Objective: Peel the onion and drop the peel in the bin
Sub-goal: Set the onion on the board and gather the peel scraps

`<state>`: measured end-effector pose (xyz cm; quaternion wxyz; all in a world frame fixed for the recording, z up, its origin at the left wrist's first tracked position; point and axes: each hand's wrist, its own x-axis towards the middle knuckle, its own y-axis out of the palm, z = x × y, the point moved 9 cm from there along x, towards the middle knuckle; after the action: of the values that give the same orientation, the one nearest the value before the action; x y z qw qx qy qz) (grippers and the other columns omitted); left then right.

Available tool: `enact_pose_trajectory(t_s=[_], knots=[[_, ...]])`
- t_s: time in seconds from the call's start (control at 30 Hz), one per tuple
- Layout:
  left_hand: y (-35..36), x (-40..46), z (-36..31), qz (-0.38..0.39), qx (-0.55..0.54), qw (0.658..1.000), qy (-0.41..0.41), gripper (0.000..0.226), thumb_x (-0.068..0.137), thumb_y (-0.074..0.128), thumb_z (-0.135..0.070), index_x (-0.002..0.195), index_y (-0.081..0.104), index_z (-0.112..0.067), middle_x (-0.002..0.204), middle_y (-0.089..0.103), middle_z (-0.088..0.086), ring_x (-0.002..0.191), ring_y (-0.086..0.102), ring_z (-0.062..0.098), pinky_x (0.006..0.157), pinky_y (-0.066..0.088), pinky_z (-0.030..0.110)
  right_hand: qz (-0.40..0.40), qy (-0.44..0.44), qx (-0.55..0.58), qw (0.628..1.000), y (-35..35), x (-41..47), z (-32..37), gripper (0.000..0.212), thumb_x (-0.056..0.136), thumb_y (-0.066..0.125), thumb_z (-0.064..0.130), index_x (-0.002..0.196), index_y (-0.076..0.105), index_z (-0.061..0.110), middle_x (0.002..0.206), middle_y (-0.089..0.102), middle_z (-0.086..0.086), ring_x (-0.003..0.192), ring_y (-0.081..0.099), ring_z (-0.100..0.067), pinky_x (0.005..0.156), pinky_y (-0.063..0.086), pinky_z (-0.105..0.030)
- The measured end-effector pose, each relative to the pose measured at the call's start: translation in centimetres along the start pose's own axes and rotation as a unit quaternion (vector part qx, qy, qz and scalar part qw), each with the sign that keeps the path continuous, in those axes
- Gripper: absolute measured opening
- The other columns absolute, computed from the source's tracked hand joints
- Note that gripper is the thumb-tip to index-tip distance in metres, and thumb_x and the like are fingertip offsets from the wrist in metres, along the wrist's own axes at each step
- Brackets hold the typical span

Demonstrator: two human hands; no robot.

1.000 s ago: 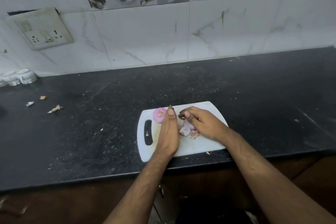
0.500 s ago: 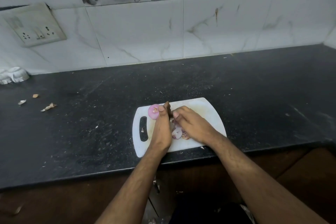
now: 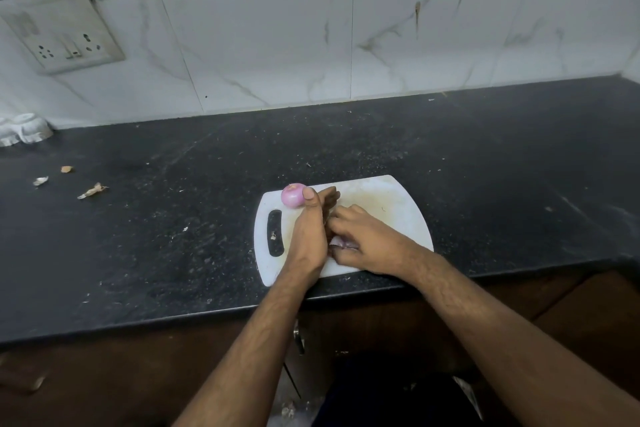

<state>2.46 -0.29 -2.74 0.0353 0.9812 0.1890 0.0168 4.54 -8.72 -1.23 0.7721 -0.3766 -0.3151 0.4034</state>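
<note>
A peeled pink onion (image 3: 293, 196) rests at the far left corner of the white cutting board (image 3: 381, 198). My left hand (image 3: 310, 236) stands on its edge on the board, fingers straight and together, its thumb tip touching the onion. My right hand (image 3: 367, 239) lies curled beside it, pressed toward the left palm. Pale purple onion peel (image 3: 341, 243) shows under the right hand's thumb; most of the peel is hidden between the two hands.
The board sits at the front edge of a black speckled counter (image 3: 485, 166). Dry scraps (image 3: 92, 191) lie at the far left, near white objects (image 3: 24, 130) by the tiled wall. A dark shape (image 3: 381, 399) sits on the floor below the counter.
My right hand has slid left and toward me across the board, pushing the peel pieces against my left palm. The left hand and the onion have stayed in place.
</note>
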Motion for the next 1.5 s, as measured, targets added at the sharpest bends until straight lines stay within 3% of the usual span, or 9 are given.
enact_pose_trajectory(t_s=[0.33, 0.43, 0.5, 0.63, 0.9, 1.0, 1.17, 1.33, 1.5], knots=[[0.5, -0.6, -0.2, 0.03, 0.092, 0.995, 0.008, 0.093, 0.088, 0.017, -0.084, 0.139, 0.062, -0.021, 0.139, 0.065, -0.009, 0.13, 0.056, 0.001, 0.119, 0.037, 0.03, -0.174, 0.195, -0.068, 0.963, -2.8, -0.7, -3.8, 0.026, 0.102, 0.05, 0.011, 0.121, 0.067, 0.014, 0.116, 0.061, -0.006, 0.103, 0.059, -0.025, 0.09, 0.05, -0.037], [1.4, -1.0, -1.0, 0.058, 0.176, 0.982, 0.047, 0.066, 0.106, 0.023, -0.061, 0.134, 0.064, -0.017, 0.128, 0.067, -0.012, 0.118, 0.054, -0.015, 0.104, 0.032, 0.004, -0.335, 0.234, 0.082, 0.909, -5.3, -3.5, -5.6, 0.025, 0.101, 0.049, 0.008, 0.112, 0.071, 0.014, 0.104, 0.07, -0.004, 0.087, 0.067, -0.017, 0.082, 0.055, -0.032], [2.7, -1.6, -1.6, 0.083, 0.281, 0.953, 0.082, 0.054, 0.112, 0.024, -0.047, 0.131, 0.064, -0.016, 0.119, 0.067, -0.015, 0.111, 0.055, -0.019, 0.1, 0.036, 0.004, -0.401, 0.271, 0.238, 0.842, -5.9, -5.1, -7.7, 0.024, 0.099, 0.05, 0.004, 0.107, 0.071, 0.013, 0.095, 0.071, -0.002, 0.075, 0.066, -0.01, 0.066, 0.055, -0.026], [5.5, -1.8, -0.2, 0.179, 0.51, 0.832, 0.126, 0.063, 0.11, 0.02, -0.051, 0.162, 0.03, -0.016, 0.17, 0.027, 0.002, 0.159, 0.018, 0.014, 0.13, 0.012, 0.039, -0.439, 0.287, 0.455, 0.72, -5.5, -5.9, -8.9, 0.023, 0.095, 0.051, -0.003, 0.096, 0.071, 0.008, 0.08, 0.066, -0.005, 0.05, 0.049, -0.006, 0.039, 0.036, -0.02], [7.2, -3.0, 0.7, 0.277, 0.546, 0.764, 0.203, 0.058, 0.111, 0.028, -0.042, 0.162, 0.03, -0.016, 0.171, 0.023, 0.002, 0.159, 0.016, 0.013, 0.129, 0.012, 0.032, -0.447, 0.289, 0.5, 0.683, -5.4, -5.8, -8.9, 0.024, 0.098, 0.052, 0.005, 0.083, 0.069, 0.011, 0.07, 0.057, 0.0, 0.044, 0.041, -0.005, 0.037, 0.027, -0.018], [6.9, -3.3, 0.6, 0.308, 0.454, 0.816, 0.182, 0.055, 0.107, 0.034, -0.046, 0.152, 0.052, -0.018, 0.16, 0.047, -0.001, 0.151, 0.036, 0.007, 0.125, 0.028, 0.032, -0.452, 0.289, 0.501, 0.679, -5.4, -6.0, -8.9, 0.025, 0.099, 0.05, 0.008, 0.083, 0.068, 0.012, 0.068, 0.054, -0.001, 0.045, 0.039, -0.005, 0.037, 0.025, -0.019], [3.9, -1.8, -1.2, 0.16, 0.283, 0.938, 0.118, 0.048, 0.11, 0.039, -0.044, 0.144, 0.06, -0.018, 0.151, 0.057, -0.004, 0.139, 0.049, 0.002, 0.121, 0.036, 0.027, -0.457, 0.282, 0.51, 0.672, -5.4, -6.3, -8.8, 0.027, 0.1, 0.048, 0.008, 0.083, 0.067, 0.013, 0.067, 0.055, 0.001, 0.046, 0.04, -0.006, 0.038, 0.023, -0.021], [7.1, 1.6, -0.2, 0.166, 0.471, 0.862, 0.081, 0.056, 0.113, 0.026, -0.032, 0.163, 0.024, -0.009, 0.173, 0.016, 0.009, 0.161, 0.01, 0.018, 0.13, 0.005, 0.035, -0.476, 0.269, 0.538, 0.642, -5.6, -6.6, -9.0, 0.027, 0.102, 0.047, 0.009, 0.082, 0.065, 0.014, 0.066, 0.055, 0.001, 0.045, 0.037, -0.005, 0.037, 0.022, -0.019], [10.4, 1.0, 0.5, 0.291, 0.491, 0.813, 0.114, 0.056, 0.108, 0.024, -0.025, 0.163, 0.027, -0.017, 0.173, 0.015, 0.001, 0.16, 0.01, 0.012, 0.128, 0.005, 0.03, -0.492, 0.272, 0.55, 0.618, -5.5, -7.0, -9.5, 0.026, 0.1, 0.048, 0.006, 0.082, 0.065, 0.013, 0.066, 0.054, 0.0, 0.044, 0.036, -0.005, 0.036, 0.021, -0.018]])
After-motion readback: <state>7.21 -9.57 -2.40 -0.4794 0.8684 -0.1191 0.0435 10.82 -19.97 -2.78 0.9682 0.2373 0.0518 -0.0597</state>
